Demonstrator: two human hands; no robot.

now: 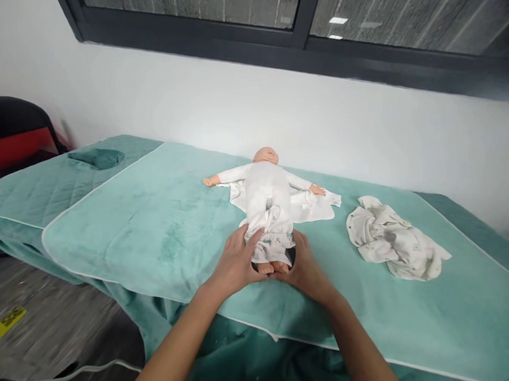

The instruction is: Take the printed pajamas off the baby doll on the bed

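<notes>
A baby doll (266, 155) lies on its back on the teal cover, head toward the wall and arms spread. It wears a white top (263, 182), and an open white garment (315, 208) is spread under its arms. White baby trousers (272, 251) with a printed band are bunched on its legs, and its bare feet (272, 267) stick out below. My left hand (237, 259) curls around the trousers from the left, fingers on the cloth. From the right, my right hand (305, 268) closes on them, its fingertips partly hidden. My thumbs nearly meet below the feet.
A crumpled white baby garment (399, 238) lies on the right of the teal cover (150, 225). The bed has a face hole (98, 158) at its left end. A black and red chair (18, 132) stands at the far left. A pale cable (95, 368) runs low near the front.
</notes>
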